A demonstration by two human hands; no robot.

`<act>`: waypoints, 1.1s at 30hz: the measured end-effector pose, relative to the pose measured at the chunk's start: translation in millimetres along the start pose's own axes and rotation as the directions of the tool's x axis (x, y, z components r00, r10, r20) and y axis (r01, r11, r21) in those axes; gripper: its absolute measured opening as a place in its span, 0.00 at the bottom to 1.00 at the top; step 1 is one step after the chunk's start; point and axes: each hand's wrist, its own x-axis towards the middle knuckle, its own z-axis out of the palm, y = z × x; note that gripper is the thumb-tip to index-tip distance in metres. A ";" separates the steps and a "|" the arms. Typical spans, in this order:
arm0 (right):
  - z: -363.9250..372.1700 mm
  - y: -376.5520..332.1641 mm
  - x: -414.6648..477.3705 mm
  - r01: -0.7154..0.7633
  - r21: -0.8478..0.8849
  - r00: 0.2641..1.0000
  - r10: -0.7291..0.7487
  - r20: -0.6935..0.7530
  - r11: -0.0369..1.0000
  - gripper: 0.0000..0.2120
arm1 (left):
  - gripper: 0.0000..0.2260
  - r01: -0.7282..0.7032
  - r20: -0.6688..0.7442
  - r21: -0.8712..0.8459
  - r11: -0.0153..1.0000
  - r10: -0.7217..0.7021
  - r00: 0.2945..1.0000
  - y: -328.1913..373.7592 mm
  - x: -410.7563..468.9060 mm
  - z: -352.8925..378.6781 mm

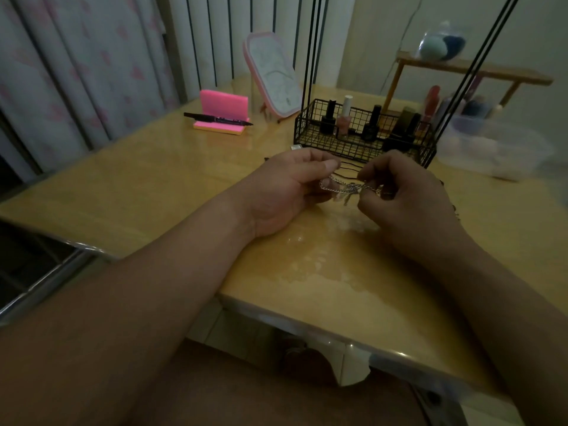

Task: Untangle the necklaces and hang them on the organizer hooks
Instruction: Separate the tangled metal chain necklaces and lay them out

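Silver necklaces [347,186], tangled, stretch from our left hand [285,187], pinching one side, to our right hand [408,195], pinching the other, just over the bench [153,186]; the organizer [338,146] stands just beyond both hands.

1. The left hand [285,186] is bare from fingertips to wrist, broad across the back, with full, rounded fingers.
2. Its thumbnail [332,165] is short, pale and trimmed close to the fingertip.
3. The left wrist [253,224] carries a few fine creases across the skin.
4. The left forearm [153,296] is bare along its whole visible length and looks very wide near the bottom edge because of the wide-angle lens.
5. The right hand [408,195] is bare too, its knuckles showing as soft rounded ridges.
6. The right forearm [491,287] is bare up to the frame's edge.
7. The lap [246,392] is a dim, dark stretch; cloth or bare cannot be told.
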 end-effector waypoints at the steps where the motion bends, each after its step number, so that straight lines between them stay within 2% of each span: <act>1: -0.6 0.8 0.3 0.002 -0.004 1.000 -0.002 -0.013 1.000 0.12 | 0.03 -0.008 -0.010 0.008 1.000 0.008 1.000 -0.3 0.3 0.0; 4: -0.6 1.3 0.1 0.002 0.003 1.000 -0.002 -0.019 1.000 0.12 | 0.02 0.005 -0.012 -0.054 0.999 -0.006 1.000 1.0 -0.2 -0.3; 8: 2.2 0.0 -0.3 0.015 0.012 1.000 -0.015 0.002 1.000 0.11 | 0.02 0.069 0.064 -0.198 0.978 -0.058 0.996 4.3 -4.1 -1.0; 12: 2.0 0.9 0.3 0.021 0.021 1.000 -0.021 -0.010 1.000 0.11 | 0.05 0.160 0.147 -0.205 0.965 -0.132 0.980 8.7 -9.0 -2.7; 16: -0.7 1.5 -0.2 0.030 -0.009 0.993 -0.031 -0.115 1.000 0.14 | 0.11 0.167 0.213 0.035 0.985 -0.170 0.962 6.2 -12.8 4.6; 18: -1.4 0.4 -0.5 0.041 -0.031 0.984 -0.046 -0.169 0.999 0.15 | 0.13 0.146 0.183 0.119 0.982 -0.166 0.969 2.1 -12.0 7.0; 20: -1.8 -0.3 0.0 0.045 -0.038 0.975 -0.052 -0.216 0.998 0.15 | 0.10 0.059 0.076 0.326 0.944 -0.088 0.993 -2.2 -12.3 9.4; 22: -3.4 0.6 1.1 0.020 -0.028 0.968 -0.027 -0.248 0.999 0.15 | 0.09 -0.045 -0.038 0.594 0.804 0.084 0.996 -3.8 -12.9 9.7; 23: -4.4 2.0 1.8 0.001 -0.025 0.967 -0.007 -0.253 1.000 0.15 | 0.09 -0.072 -0.078 0.634 0.770 0.156 0.985 -3.3 -11.8 9.3; 25: -6.5 4.7 3.2 -0.046 -0.007 0.973 0.044 -0.225 0.999 0.15 | 0.12 -0.085 -0.178 0.513 0.854 0.203 0.963 1.2 -8.4 4.4; 27: -7.4 5.5 3.7 -0.096 0.038 0.983 0.101 -0.154 0.995 0.13 | 0.12 -0.106 -0.252 0.203 0.973 0.157 0.955 6.9 -4.9 -3.3; 29: -8.0 3.6 3.6 -0.143 0.092 0.988 0.148 -0.053 0.985 0.10 | 0.12 -0.118 -0.222 -0.173 0.978 0.078 0.972 8.7 -2.8 -6.6; 30: -8.2 2.5 3.5 -0.161 0.109 0.987 0.163 -0.004 0.981 0.08 | 0.11 -0.108 -0.205 -0.267 0.958 0.054 0.977 9.4 -3.2 -6.9; 33: -8.7 -3.7 1.6 -0.182 0.141 0.980 0.167 0.111 0.973 0.06 | 0.09 -0.110 -0.259 -0.233 0.966 0.048 0.965 10.1 -1.7 -11.6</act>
